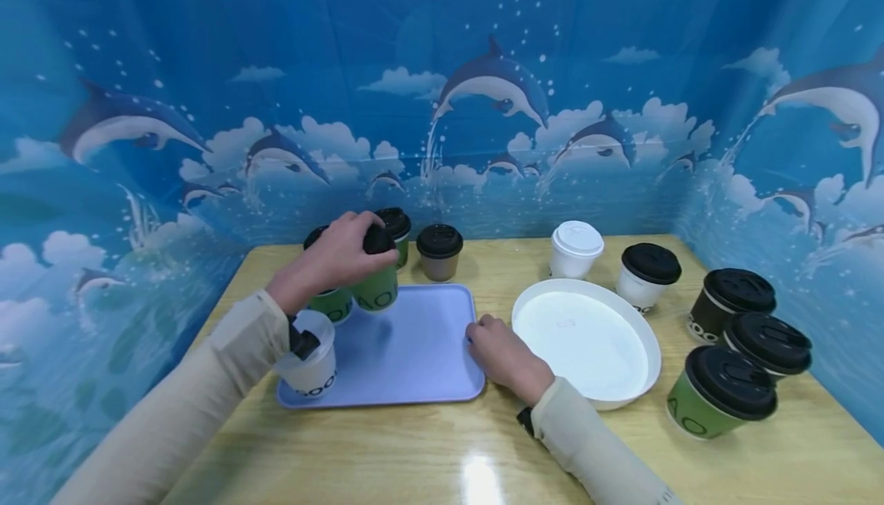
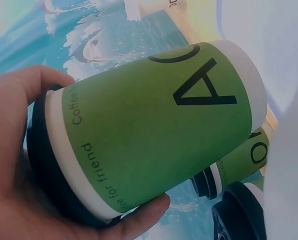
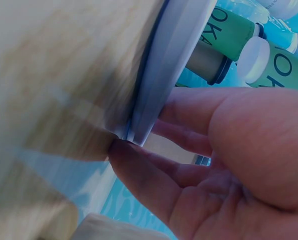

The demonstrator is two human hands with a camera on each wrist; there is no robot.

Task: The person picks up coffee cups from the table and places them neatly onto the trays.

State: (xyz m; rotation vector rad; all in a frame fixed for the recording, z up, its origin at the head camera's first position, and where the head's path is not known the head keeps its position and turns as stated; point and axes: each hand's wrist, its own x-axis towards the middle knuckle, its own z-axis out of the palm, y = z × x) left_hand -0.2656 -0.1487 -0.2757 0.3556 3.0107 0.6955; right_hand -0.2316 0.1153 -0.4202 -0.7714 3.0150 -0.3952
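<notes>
A green paper coffee cup [image 2: 154, 125] with a black lid is held by its lid end in my left hand [image 1: 338, 255]. In the head view this cup hangs over the back left of a lavender tray [image 1: 421, 351], slightly tilted. Next to it, another green cup [image 1: 331, 305] is partly covered by my left hand. A white cup [image 1: 314, 374] stands at the tray's front left corner, below my left wrist. My right hand [image 1: 507, 359] grips the tray's right rim; the right wrist view shows its fingers [image 3: 144, 175] around the rim [image 3: 164, 75].
Behind the tray stand a green cup [image 1: 399, 248] and a grey-brown cup [image 1: 439, 263], both black-lidded. A round white tray [image 1: 587, 344] lies right of my right hand. Around it stand a white-lidded cup [image 1: 575, 252], a black-lidded white cup [image 1: 638, 286] and several darker-lidded cups, including a green one [image 1: 697, 405].
</notes>
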